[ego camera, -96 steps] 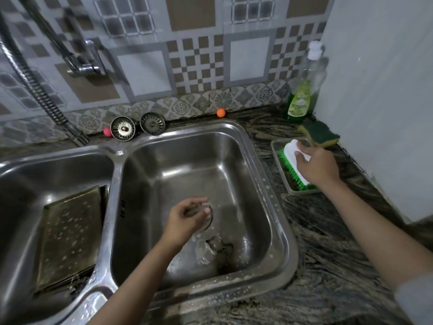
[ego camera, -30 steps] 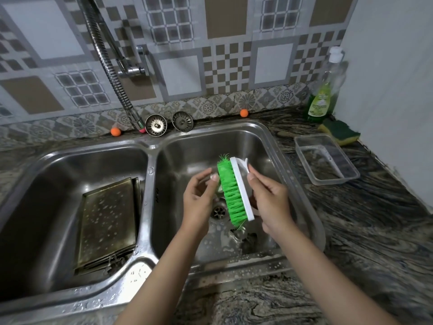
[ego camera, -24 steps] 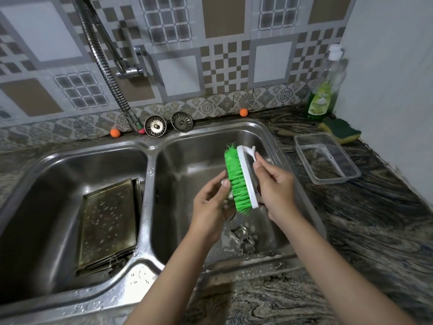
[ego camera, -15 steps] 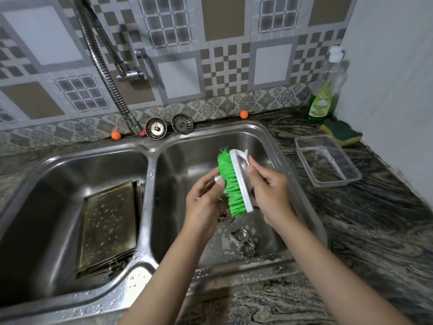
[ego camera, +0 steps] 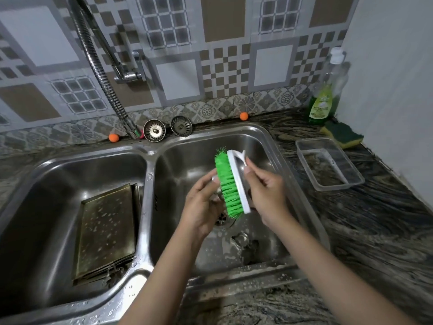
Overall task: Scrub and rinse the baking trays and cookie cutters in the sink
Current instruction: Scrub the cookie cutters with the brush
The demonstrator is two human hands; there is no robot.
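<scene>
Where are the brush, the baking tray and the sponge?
brush (ego camera: 228, 184), head view, on the green bristles.
baking tray (ego camera: 106, 231), head view, on its flat soapy base in the left basin.
sponge (ego camera: 344, 134), head view, on its dark green top.

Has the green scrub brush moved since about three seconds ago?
Yes. The scrub brush left the clear plastic tray on the counter and is now held by the right hand over the right sink basin.
</scene>
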